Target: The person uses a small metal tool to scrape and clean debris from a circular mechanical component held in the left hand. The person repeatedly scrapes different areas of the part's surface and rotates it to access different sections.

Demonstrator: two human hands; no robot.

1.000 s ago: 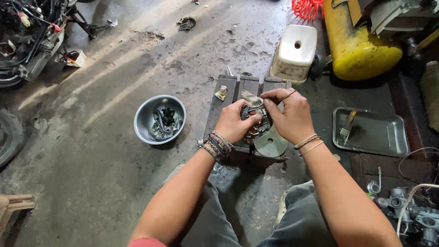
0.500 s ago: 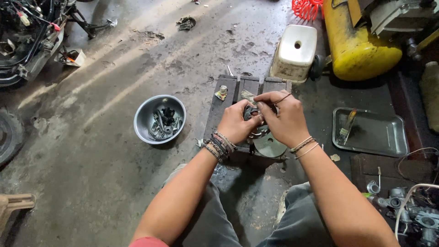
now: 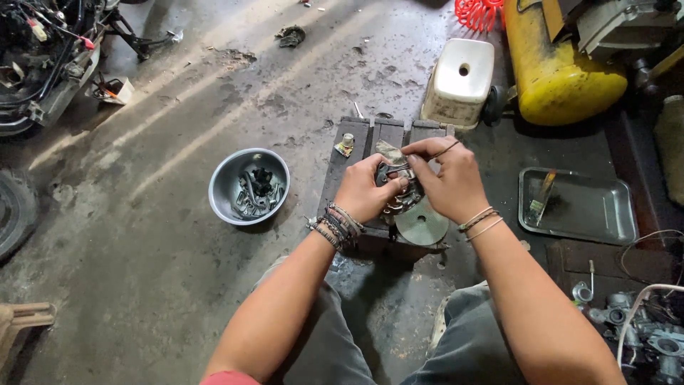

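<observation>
Both hands work a small metal engine part [image 3: 399,196] over the dark wooden block [image 3: 356,153]. Left hand [image 3: 367,191] clasps it; right hand [image 3: 449,182] pinches a thin wire [image 3: 447,148] at its far side, demanding steady fingers.

Stained concrete floor [image 3: 178,285], slanting daylight streaks

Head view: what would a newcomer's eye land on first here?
Probably the left hand and right hand, closed together around a small metal part over a dark wooden block at centre. Next, the yellow tank at top right and the grey bowl of hardware on the floor to the left.
</observation>
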